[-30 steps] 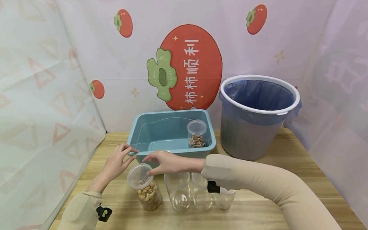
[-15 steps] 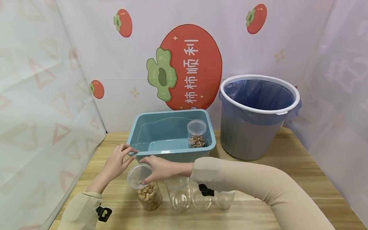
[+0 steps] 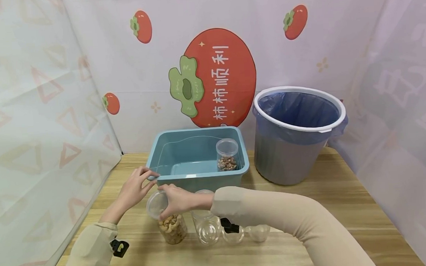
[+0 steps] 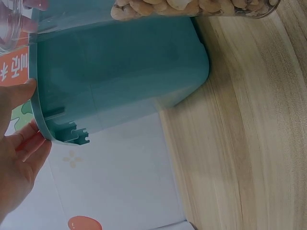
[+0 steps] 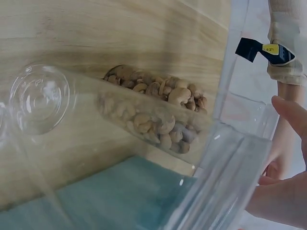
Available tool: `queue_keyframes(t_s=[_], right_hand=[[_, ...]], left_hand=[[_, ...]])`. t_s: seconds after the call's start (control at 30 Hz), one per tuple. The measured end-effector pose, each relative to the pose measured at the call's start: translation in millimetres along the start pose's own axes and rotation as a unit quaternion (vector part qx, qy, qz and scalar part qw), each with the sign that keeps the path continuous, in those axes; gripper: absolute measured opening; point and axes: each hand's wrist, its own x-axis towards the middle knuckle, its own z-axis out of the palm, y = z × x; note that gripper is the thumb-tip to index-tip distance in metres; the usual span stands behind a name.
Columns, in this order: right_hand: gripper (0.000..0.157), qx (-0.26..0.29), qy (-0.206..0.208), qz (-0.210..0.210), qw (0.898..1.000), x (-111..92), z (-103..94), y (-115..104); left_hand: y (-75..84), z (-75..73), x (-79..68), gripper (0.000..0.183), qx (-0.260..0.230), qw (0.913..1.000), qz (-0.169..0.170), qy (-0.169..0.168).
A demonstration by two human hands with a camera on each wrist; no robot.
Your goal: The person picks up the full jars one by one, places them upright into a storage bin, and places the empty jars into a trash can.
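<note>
A clear lidded jar of cashews (image 3: 172,229) stands on the table in front of the blue bin (image 3: 201,188). My right hand (image 3: 178,200) grips this jar around its lid from the right, thumb on the near side and fingers on the far side. My left hand (image 3: 133,188) holds the bin's rim at its near left corner; the left wrist view shows thumb and fingers (image 4: 36,148) at that edge. In the right wrist view the cashews (image 5: 158,115) show partly behind an empty clear jar (image 5: 220,177).
Several empty clear jars (image 3: 208,229) stand in a row right of the cashew jar, partly hidden by my right arm. Another jar with brown nuts (image 3: 227,158) stands inside the bin. A grey waste bin (image 3: 288,161) with a blue liner stands at the back right.
My right hand has moved left and slightly down, from beside the cashew jar's lid to around it. The left hand stays on the bin's rim.
</note>
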Motion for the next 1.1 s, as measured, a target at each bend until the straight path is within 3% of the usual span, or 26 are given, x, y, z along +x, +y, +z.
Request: queue_keyframes(t_s=[0.4, 0.63, 0.83, 1.1], right_hand=[[0.074, -0.056, 0.034, 0.010, 0.998, 2.2, 3.2, -4.2], [0.075, -0.048, 0.048, 0.020, 0.998, 0.9, -1.1, -8.7], [0.076, -0.025, 0.079, 0.023, 0.996, -2.5, -12.0, -12.9], [0.074, -0.043, 0.133, 0.009, 0.990, -6.4, -24.2, -10.9]], left_hand=[[-2.6, 1.1, -1.0, 0.021, 0.005, 1.0000, 0.007, 0.004], [-2.8, 1.0, -0.3, 0.020, -0.001, 1.0000, 0.006, 0.005], [-2.5, -0.1, -0.7, 0.020, -0.004, 0.9999, -0.007, -0.009], [-2.9, -1.9, -1.0, 0.023, -0.002, 0.9996, -0.018, -0.024]])
